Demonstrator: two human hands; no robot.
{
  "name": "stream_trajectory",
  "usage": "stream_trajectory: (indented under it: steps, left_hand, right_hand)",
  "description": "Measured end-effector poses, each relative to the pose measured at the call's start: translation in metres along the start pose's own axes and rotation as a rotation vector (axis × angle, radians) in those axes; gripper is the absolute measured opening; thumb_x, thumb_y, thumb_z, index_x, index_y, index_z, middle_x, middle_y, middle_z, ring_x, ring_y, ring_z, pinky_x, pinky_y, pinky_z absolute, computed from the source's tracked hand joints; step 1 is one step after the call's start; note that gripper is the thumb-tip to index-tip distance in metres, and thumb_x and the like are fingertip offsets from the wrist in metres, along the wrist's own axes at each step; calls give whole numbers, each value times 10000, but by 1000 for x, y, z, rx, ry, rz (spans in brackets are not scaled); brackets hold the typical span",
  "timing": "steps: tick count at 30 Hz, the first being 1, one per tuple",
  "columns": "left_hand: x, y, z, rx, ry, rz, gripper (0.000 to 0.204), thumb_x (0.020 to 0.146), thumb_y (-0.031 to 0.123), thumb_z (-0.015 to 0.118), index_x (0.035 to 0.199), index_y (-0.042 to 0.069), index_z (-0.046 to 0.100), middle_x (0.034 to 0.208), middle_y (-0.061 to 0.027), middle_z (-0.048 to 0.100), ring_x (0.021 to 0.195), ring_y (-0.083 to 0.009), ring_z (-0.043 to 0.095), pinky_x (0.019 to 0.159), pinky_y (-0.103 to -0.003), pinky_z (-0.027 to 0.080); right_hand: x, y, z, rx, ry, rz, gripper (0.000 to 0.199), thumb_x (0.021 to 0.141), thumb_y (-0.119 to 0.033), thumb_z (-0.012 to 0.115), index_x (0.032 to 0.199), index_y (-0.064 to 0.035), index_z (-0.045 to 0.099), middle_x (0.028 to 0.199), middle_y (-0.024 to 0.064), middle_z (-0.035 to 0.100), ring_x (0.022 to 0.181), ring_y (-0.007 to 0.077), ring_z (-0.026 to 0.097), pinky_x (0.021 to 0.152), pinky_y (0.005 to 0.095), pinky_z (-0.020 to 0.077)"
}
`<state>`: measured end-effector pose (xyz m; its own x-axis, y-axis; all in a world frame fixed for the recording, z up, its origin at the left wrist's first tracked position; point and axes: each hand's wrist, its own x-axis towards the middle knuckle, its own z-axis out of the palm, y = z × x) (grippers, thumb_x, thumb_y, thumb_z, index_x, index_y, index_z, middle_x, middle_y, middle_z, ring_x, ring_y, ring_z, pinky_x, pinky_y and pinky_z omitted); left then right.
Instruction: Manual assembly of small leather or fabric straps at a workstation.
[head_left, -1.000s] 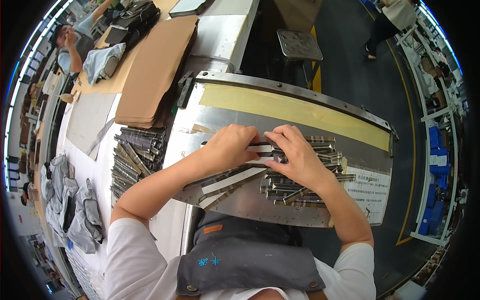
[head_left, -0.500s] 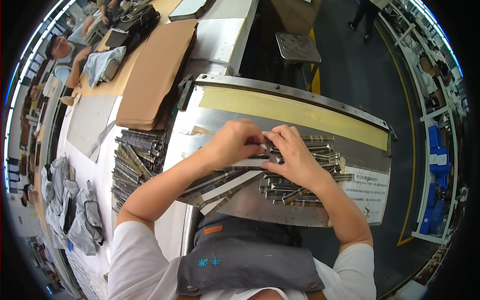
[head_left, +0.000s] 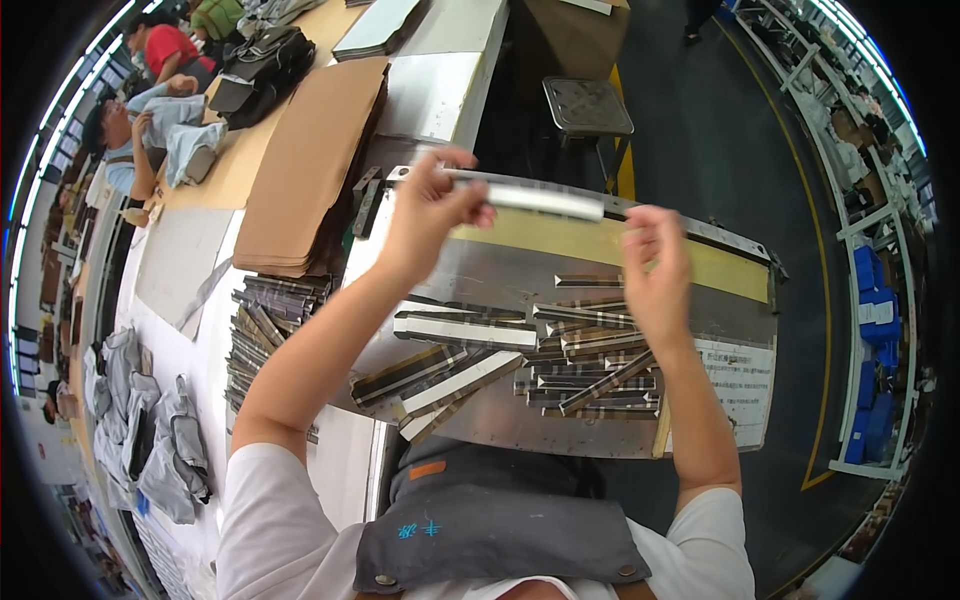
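My left hand (head_left: 435, 205) is raised over the far part of the metal plate, its fingers closed on one end of a white-faced strip (head_left: 545, 202). The strip points to the right and is blurred by motion. Just past its free end, my right hand (head_left: 655, 265) hangs with loosely bent fingers and nothing visible in them; a small gap parts it from the strip. Below both hands, dark plaid strips with folded edges (head_left: 595, 340) lie in a loose heap. Left of these are more strips, some showing a white face (head_left: 465, 332).
The metal plate (head_left: 480, 270) has a long bar (head_left: 720, 233) along its far edge. A larger pile of strips (head_left: 275, 320) and a stack of brown sheets (head_left: 310, 160) lie to the left. Beyond stand a stool (head_left: 588, 107) and people at a table. Blue bins (head_left: 878, 310) line the right.
Both hands have lifted from the strip heap and moved away from me, drawing apart. The white-faced strip now shows in my left hand, above the plate.
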<state>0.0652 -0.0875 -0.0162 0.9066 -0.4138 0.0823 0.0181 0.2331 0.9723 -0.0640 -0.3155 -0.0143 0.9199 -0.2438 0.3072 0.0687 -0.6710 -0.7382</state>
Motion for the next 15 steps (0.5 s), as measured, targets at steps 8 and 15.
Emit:
stream_trajectory:
  steps: [8, 15]
  left_hand:
    - [-11, -40, 24, 1209, -453, 634, 313, 852, 176, 678, 1100, -12, 638, 1221, -177, 578, 1117, -350, 548, 991, -430, 444]
    - [-12, -45, 41, 1486, -416, 718, 528, 900, 352, 614, 1227, -60, 564, 1334, -207, 530, 1244, -390, 479, 1054, -444, 385]
  right_hand:
    - [-17, 21, 30, -391, -212, -431, 368, 898, -119, 584, 1240, 13, 554, 1358, 161, 535, 1260, 322, 498, 1028, 419, 419]
    - [-8, 25, 34, -543, -168, -384, 445, 917, -182, 570, 1304, 32, 520, 1421, 148, 476, 1326, 316, 415, 1077, 424, 362]
